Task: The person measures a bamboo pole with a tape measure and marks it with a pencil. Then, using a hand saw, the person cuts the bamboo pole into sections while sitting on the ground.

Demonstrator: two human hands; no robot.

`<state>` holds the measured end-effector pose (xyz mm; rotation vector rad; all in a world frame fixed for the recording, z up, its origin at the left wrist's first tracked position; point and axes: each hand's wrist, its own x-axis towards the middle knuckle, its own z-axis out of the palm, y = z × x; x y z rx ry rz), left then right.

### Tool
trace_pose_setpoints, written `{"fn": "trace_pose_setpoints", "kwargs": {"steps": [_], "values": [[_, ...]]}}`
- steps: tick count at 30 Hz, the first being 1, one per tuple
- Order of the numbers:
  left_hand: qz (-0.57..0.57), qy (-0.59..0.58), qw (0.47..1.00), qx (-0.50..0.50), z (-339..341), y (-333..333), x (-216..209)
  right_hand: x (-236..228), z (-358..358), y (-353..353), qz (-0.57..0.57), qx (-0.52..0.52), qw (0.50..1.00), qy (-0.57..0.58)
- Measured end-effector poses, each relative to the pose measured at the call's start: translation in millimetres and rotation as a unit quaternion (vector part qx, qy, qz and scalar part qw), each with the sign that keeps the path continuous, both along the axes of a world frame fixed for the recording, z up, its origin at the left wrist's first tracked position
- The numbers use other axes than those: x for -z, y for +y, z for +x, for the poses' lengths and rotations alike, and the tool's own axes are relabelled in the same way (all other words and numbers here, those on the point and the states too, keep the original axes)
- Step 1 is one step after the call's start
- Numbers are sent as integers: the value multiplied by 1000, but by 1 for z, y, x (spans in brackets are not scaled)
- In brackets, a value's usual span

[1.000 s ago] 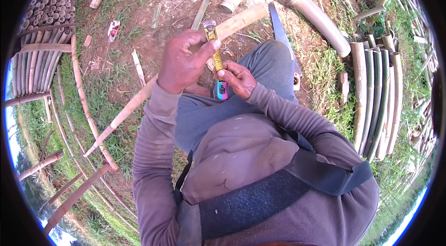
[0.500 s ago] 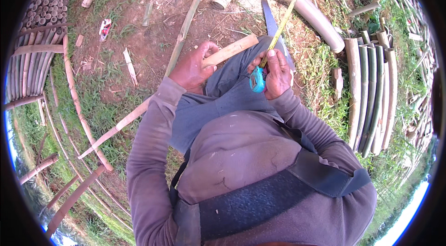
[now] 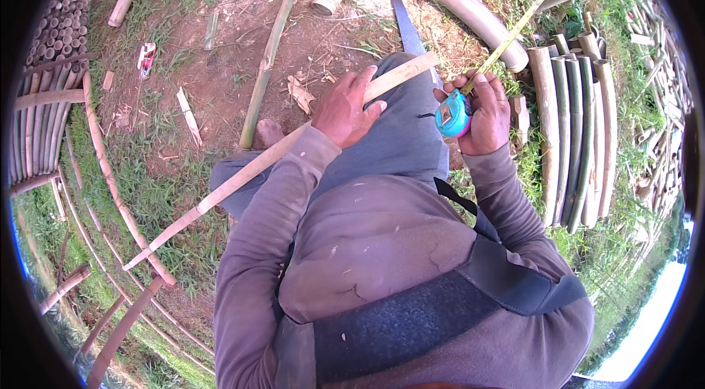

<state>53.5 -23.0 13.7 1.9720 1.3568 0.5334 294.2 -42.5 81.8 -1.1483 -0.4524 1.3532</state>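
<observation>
L. hand loosely held bamboo strip; R. hand gripped tape meas., blade extended, not yet laid on strip.

Honestly, nothing I can actually read here. The yellow blade of the tape measure, running toward the upper right of the frame, is too small and soft to make out a single number. There's a pale patch on its blue case, a bit right of centre, but no legible lettering. The red-and-white packet at upper left? Just blobs of colour, can't tell if that's print.
</observation>
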Motion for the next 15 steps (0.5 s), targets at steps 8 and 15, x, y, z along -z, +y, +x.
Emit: {"fn": "trace_pose_setpoints", "kwargs": {"steps": [8, 15], "values": [[-10, -174, 983, 59, 18, -29, -31, 23, -49, -28, -56, -43, 993, 96], [-2, -121, 992, 41, 13, -65, -31, 47, -73, -44, -132, -72, 984, 94]]}}
